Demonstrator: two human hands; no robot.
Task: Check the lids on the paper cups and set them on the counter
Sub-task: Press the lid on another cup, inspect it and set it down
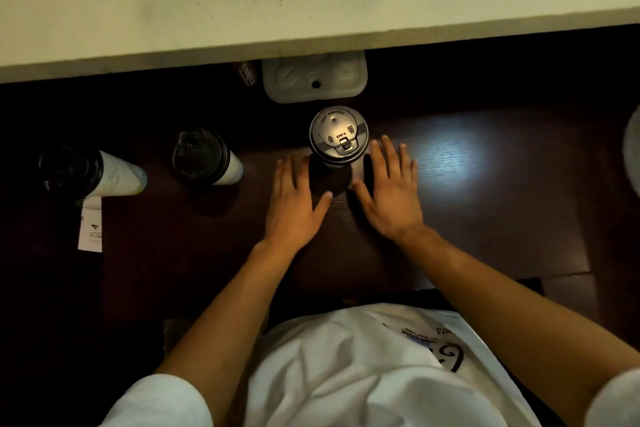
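Observation:
A paper cup with a dark lid (338, 137) stands upright on the dark wooden counter (485, 184) in the middle of the view. My left hand (298, 199) lies flat, fingers straight, just left of the cup's base. My right hand (389, 189) lies flat just right of it. Neither hand grips the cup. Two more lidded paper cups stand to the left: one (204, 158) near the middle, one (86, 175) at the far left.
A pale stone ledge (311, 3) overhangs the far side of the counter. Beneath its edge sits a grey pulp cup carrier (313, 81). A white paper slip (90, 229) lies by the far-left cup. A pale object (632, 149) shows at the right edge.

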